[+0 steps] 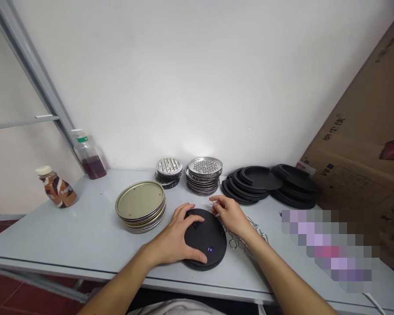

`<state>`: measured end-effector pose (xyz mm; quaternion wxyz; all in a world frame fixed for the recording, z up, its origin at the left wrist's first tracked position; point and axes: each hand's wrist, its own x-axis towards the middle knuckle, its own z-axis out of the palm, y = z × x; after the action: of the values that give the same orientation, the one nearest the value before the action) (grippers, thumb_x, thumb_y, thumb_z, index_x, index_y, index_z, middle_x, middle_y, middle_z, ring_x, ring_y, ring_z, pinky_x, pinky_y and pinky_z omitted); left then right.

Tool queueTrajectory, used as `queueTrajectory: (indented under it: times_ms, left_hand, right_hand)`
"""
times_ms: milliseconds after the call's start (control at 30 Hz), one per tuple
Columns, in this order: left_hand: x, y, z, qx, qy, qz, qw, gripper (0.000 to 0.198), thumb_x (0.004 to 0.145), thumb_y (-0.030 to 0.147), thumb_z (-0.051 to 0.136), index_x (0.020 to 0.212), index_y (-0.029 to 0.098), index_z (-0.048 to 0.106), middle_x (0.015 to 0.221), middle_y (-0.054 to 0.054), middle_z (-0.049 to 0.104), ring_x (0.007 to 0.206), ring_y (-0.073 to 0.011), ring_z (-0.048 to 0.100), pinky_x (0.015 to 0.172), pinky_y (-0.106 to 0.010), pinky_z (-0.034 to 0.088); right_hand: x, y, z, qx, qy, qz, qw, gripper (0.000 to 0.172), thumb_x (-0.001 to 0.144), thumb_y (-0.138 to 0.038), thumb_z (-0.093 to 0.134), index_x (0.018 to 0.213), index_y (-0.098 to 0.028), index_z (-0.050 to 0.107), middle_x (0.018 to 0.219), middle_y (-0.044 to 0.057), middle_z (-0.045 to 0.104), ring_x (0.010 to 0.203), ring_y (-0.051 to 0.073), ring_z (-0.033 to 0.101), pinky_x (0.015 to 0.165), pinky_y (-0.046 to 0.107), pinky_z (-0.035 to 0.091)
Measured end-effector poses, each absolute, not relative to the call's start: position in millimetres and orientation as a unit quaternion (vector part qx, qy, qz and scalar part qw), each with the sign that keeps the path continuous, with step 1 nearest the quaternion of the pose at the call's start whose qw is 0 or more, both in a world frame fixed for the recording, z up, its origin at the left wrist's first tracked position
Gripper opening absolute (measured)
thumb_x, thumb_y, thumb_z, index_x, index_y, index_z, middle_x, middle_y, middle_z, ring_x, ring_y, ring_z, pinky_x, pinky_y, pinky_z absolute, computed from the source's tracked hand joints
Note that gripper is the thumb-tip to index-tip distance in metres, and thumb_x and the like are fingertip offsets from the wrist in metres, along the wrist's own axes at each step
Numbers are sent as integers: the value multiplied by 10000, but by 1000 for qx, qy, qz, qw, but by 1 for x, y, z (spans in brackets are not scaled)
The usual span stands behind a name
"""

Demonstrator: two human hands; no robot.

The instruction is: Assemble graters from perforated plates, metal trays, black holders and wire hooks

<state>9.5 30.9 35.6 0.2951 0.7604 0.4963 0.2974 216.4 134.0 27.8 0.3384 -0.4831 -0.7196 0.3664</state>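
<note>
"Two bottles first. What's in them?"

"The brown-and-white bottle [57, 190] has a white cap; its level can't be told from the wrap. The clear bottle [92, 157] behind it holds dark red liquid in its lower part."

"And next?"

"A stack of shallow, olive-topped metal plates [139, 203], then the smaller stack of rough metal discs [169, 168] near the wall."

"The left hand [180, 236]?"

"Palm down at the left side of the black disc [213, 232], fingers and thumb spread wide apart over its top, the thumb toward the near edge. That disc lies flat near the table's front edge, a purple glint beside the thumb."

"Behind it?"

"A taller stack of rimmed metal discs [205, 168], the top one pierced all over."

"Now the right hand [230, 212]."

"Raised over the disc's far right edge, wrist bent inward, thumb and forefinger pinched on a thin piece [211, 202], too small to make out. Its forearm crosses above some metal wire rings [238, 243]."

"Farther right?"

"Two stacks of rimmed black discs, the left stack [262, 179] fanned out, the right stack [293, 183] close to a cardboard box [351, 175], whose inside is hidden."
</note>
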Motion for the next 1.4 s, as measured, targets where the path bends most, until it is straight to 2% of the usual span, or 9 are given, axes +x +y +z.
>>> queueTrajectory:
  times_ms: [133,333,400,500,567,767,900,1100,1400]
  left_hand:
    - [3,37,32,757,513,314,255,800,592,441,897,1311,334,564,1541,-98,302,1411,-365,325,1144,-537,314]
    - [2,44,33,735,523,399,167,277,890,229,651,1164,270,653,1269,-69,605,1206,-236,568,1080,-430,423]
    - [6,37,39,770,494,364,174,352,884,326,677,1229,274,636,1299,-76,618,1261,-258,532,1117,-461,387]
    - [10,25,43,833,458,260,169,648,772,500,765,1355,304,563,1468,-84,502,1415,-336,353,1192,-591,182]
    - [10,20,42,850,448,216,170,667,776,520,753,1377,315,547,1536,-81,417,1449,-347,293,1190,-610,152]
    - [-6,26,41,855,429,207,208,352,965,249,557,1298,344,618,1501,-15,476,1424,-239,376,1214,-550,153]
    - [-13,30,39,854,412,237,210,353,976,149,494,1240,308,666,1447,-14,542,1388,-188,433,1224,-460,215]
    - [-14,30,28,852,396,267,214,497,917,-16,400,1194,277,691,1426,-20,563,1365,-167,462,1227,-428,219]
    - [-3,29,23,794,465,341,189,295,907,132,577,1133,268,709,1262,-9,681,1213,-187,590,1094,-343,428]
  right_hand:
    - [222,132,30,-499,-729,342,320,271,819,-146,506,980,-186,720,674,28,688,547,162,608,623,286,458]
    - [225,132,34,-501,-755,309,289,270,805,-132,544,993,-172,733,722,58,731,651,201,648,680,292,436]
    - [224,132,36,-494,-763,302,287,288,805,-140,549,1038,-155,718,764,65,745,709,207,661,713,292,439]
    - [221,131,39,-475,-777,298,287,240,809,-172,564,984,-154,727,794,63,748,745,204,659,727,284,440]
    - [220,129,40,-465,-784,296,287,204,818,-200,565,917,-157,737,797,63,744,741,202,648,713,283,436]
    - [223,128,39,-444,-790,326,269,190,817,-214,558,848,-157,737,684,37,708,630,177,621,617,268,439]
    - [226,129,38,-420,-790,370,249,230,845,-275,549,830,-159,747,660,26,700,580,162,621,565,254,462]
    - [215,123,36,-412,-784,338,320,237,850,-313,581,891,-183,775,914,76,734,807,199,668,679,275,511]
    - [195,120,18,-430,-781,258,373,151,814,-237,622,869,-197,757,846,59,753,723,203,656,743,333,501]
